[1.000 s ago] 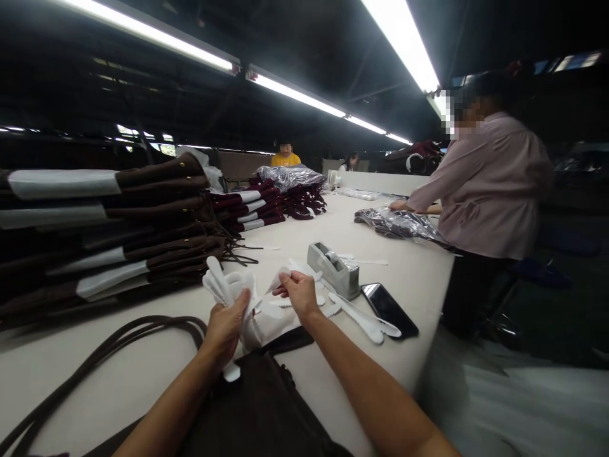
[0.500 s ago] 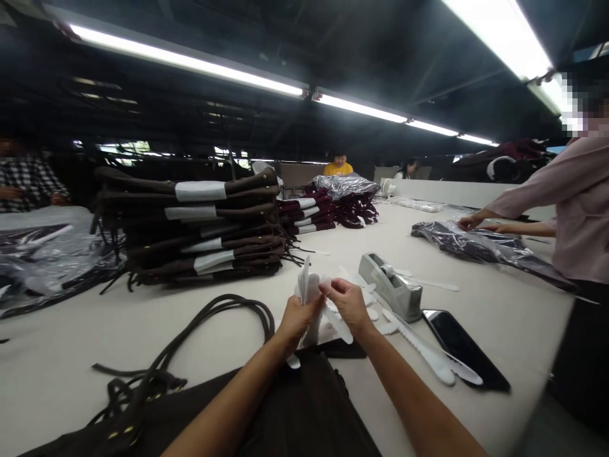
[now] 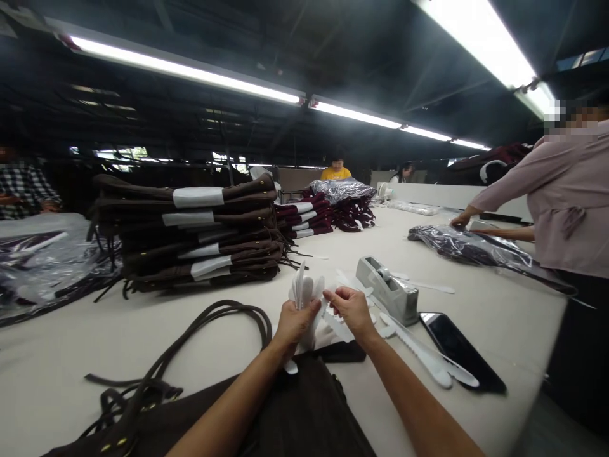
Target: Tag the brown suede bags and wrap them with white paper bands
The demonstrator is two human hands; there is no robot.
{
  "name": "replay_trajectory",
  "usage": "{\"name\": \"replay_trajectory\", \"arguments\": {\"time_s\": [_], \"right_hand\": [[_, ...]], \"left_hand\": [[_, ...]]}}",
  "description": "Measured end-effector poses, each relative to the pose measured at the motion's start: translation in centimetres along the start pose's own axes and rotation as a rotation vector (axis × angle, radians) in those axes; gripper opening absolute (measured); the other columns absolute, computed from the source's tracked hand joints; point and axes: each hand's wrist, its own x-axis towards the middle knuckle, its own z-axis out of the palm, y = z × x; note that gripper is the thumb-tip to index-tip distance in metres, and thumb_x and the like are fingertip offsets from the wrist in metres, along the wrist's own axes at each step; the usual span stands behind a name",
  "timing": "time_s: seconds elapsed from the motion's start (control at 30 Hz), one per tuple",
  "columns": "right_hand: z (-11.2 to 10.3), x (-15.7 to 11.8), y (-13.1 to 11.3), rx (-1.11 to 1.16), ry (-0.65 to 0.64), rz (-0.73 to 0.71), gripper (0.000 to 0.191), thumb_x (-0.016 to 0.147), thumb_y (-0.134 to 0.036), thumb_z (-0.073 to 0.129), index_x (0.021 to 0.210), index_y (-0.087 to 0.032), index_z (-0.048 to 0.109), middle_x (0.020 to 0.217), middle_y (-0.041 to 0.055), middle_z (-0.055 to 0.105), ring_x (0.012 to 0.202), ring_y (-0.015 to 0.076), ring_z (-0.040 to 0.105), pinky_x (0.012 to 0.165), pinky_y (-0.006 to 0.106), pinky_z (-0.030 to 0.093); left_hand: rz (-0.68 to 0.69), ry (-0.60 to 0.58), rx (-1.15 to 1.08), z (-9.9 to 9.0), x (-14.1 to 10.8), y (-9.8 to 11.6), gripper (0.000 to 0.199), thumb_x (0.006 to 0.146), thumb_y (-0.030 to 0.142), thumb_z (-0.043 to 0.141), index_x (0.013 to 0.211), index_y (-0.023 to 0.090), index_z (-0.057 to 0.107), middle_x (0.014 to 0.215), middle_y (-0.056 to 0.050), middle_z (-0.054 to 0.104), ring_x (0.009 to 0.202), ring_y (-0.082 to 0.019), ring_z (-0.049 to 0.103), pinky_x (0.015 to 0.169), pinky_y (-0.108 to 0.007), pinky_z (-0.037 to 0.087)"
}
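My left hand (image 3: 291, 327) is closed around a bundle of white strips (image 3: 307, 289) with rounded ends, fanned upward and apart at the top. Fingers of my right hand (image 3: 353, 312) pinch at one white strip on the bundle's right side. Both hands are above a dark brown bag (image 3: 304, 406) lying flat, its long strap handles (image 3: 209, 311) looped to the left. To the right of my hands lie loose white strips (image 3: 419, 352) with notched edges, several of them partly hidden behind my right hand.
A grey tape dispenser (image 3: 387, 289) and a black phone (image 3: 461, 352) are right of my hands. Stacked brown bags (image 3: 190, 235) with white bands stand at the left, maroon ones (image 3: 304, 219) behind. At right, a person (image 3: 561, 190) handles a plastic-wrapped bundle (image 3: 471, 247); other people are farther back.
The view has shifted slightly. My right fingers have drawn a little away from the bundle, pulling at a strip. The person on the right has leaned further in over the wrapped bundle.
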Motion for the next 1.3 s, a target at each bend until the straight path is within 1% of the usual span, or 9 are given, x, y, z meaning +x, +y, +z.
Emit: {"name": "replay_trajectory", "arguments": {"time_s": [0.17, 0.23, 0.33, 0.43, 0.5, 0.6, 0.73, 1.07, 1.3], "right_hand": [[0.0, -0.1, 0.1, -0.022, 0.044, -0.071, 0.045, 0.075, -0.053, 0.067, 0.051, -0.017, 0.058, 0.046, -0.0002, 0.053, 0.046, 0.0109, 0.044, 0.051, 0.024, 0.037], [0.0, 0.0, 0.4, -0.017, 0.04, -0.105, 0.041, 0.077, -0.052, 0.066, 0.058, -0.016, 0.065, 0.049, 0.0002, 0.055, 0.047, 0.0117, 0.045, 0.05, 0.025, 0.038], [0.3, 0.2, 0.7, 0.086, 0.002, -0.098, 0.037, 0.075, -0.051, 0.068, 0.08, -0.015, 0.074, 0.062, 0.0025, 0.064, 0.048, 0.012, 0.048, 0.05, 0.026, 0.043], [0.2, 0.5, 0.7, 0.218, 0.022, 0.004, 0.045, 0.067, -0.051, 0.075, 0.094, -0.015, 0.073, 0.07, 0.0038, 0.068, 0.052, 0.0127, 0.055, 0.052, 0.027, 0.05], [-0.4, 0.8, 0.6, 0.276, 0.118, 0.055, 0.048, 0.062, -0.052, 0.078, 0.088, -0.013, 0.072, 0.062, 0.0024, 0.065, 0.051, 0.0133, 0.057, 0.05, 0.026, 0.052], [-2.1, 1.7, 1.0, 0.222, 0.252, 0.049, 0.046, 0.059, -0.057, 0.078, 0.066, -0.013, 0.064, 0.053, 0.0028, 0.06, 0.046, 0.0126, 0.055, 0.042, 0.022, 0.047], [-3.6, 2.5, 2.4, 0.089, 0.295, 0.042, 0.048, 0.058, -0.058, 0.077, 0.054, -0.015, 0.056, 0.051, 0.0051, 0.061, 0.039, 0.0094, 0.048, 0.035, 0.019, 0.035], [-4.0, 3.5, 4.7, -0.148, 0.385, 0.039, 0.041, 0.066, -0.051, 0.071, 0.051, -0.019, 0.05, 0.046, 0.0014, 0.058, 0.039, 0.0122, 0.05, 0.043, 0.023, 0.038], [-4.8, 4.2, 6.3, -0.182, 0.402, 0.089, 0.033, 0.069, -0.043, 0.065, 0.049, -0.018, 0.055, 0.044, 0.0034, 0.059, 0.037, 0.0148, 0.052, 0.044, 0.026, 0.04]], "left_hand": [[0.017, -0.034, -0.003, 0.1, -0.1, 0.0, 0.055, 0.063, 0.047, 0.083, 0.099, 0.007, 0.07, 0.085, -0.012, 0.071, 0.076, -0.022, 0.066, 0.07, -0.028, 0.051], [-0.003, -0.026, -0.05, 0.3, -0.2, 0.1, 0.055, 0.06, 0.044, 0.085, 0.098, 0.008, 0.07, 0.084, -0.011, 0.072, 0.076, -0.022, 0.066, 0.071, -0.029, 0.052], [-0.031, 0.076, -0.138, 0.4, -0.1, 0.1, 0.055, 0.051, 0.036, 0.09, 0.094, 0.008, 0.069, 0.085, -0.012, 0.072, 0.075, -0.024, 0.067, 0.071, -0.032, 0.054], [-0.03, 0.197, -0.18, 0.0, 0.4, 0.0, 0.055, 0.047, 0.034, 0.09, 0.09, 0.009, 0.068, 0.083, -0.012, 0.072, 0.073, -0.023, 0.067, 0.068, -0.033, 0.054], [-0.003, 0.262, -0.185, -0.5, 0.9, 0.1, 0.051, 0.047, 0.034, 0.089, 0.086, 0.011, 0.067, 0.078, -0.008, 0.07, 0.068, -0.019, 0.065, 0.063, -0.029, 0.052], [0.044, 0.343, -0.167, -1.2, 1.4, 0.4, 0.044, 0.046, 0.031, 0.088, 0.078, 0.011, 0.066, 0.067, -0.002, 0.066, 0.057, -0.012, 0.057, 0.055, -0.023, 0.045], [0.072, 0.36, -0.14, -1.4, 1.3, 1.1, 0.04, 0.046, 0.03, 0.087, 0.074, 0.011, 0.065, 0.061, -0.001, 0.063, 0.053, -0.011, 0.052, 0.052, -0.023, 0.041], [0.145, 0.423, -0.122, -2.6, 1.8, 2.2, 0.038, 0.049, 0.031, 0.086, 0.072, 0.01, 0.065, 0.056, 0.002, 0.058, 0.05, -0.009, 0.047, 0.051, -0.023, 0.038], [0.17, 0.449, -0.137, -2.6, 1.8, 2.4, 0.039, 0.052, 0.031, 0.084, 0.08, 0.009, 0.069, 0.072, -0.004, 0.067, 0.06, -0.013, 0.058, 0.058, -0.025, 0.045]]}}
